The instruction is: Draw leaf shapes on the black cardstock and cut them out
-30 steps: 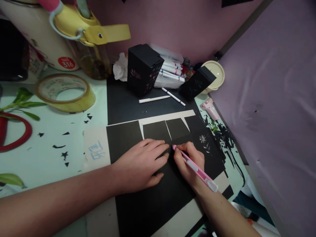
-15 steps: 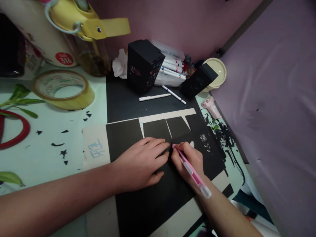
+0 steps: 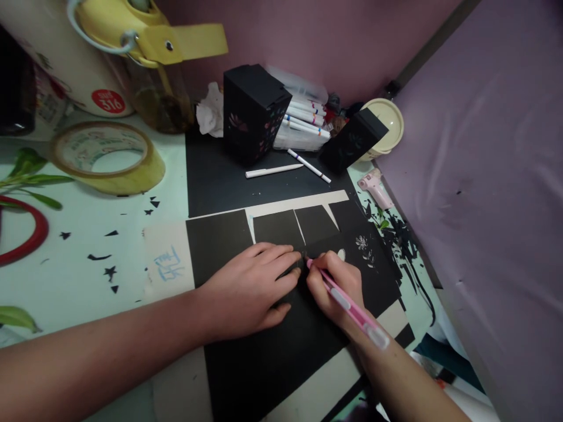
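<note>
A sheet of black paper [image 3: 272, 357] with cut flaps lies on a beige board [image 3: 169, 264] in front of me. My left hand [image 3: 250, 293] presses flat on the paper, fingers spread toward the right. My right hand [image 3: 336, 287] grips a pink craft knife [image 3: 352, 308] like a pen, its tip on the paper just beside my left fingertips. Small white flower cut-outs [image 3: 363, 246] show in the paper to the right of my right hand.
Two black paper boxes [image 3: 253, 111] [image 3: 352, 140] stand at the back beside a pack of markers [image 3: 303, 120]; two white pens [image 3: 272, 171] lie loose. A tape roll [image 3: 108, 158], yellow-lidded jug [image 3: 145, 41], pink tool [image 3: 373, 187], black scraps [image 3: 402, 246] and a purple wall [image 3: 497, 176] surround.
The view has drifted slightly, so things sit a little higher in the picture. My right hand shifted the knife a touch; the left hand stays pressed on the paper.
</note>
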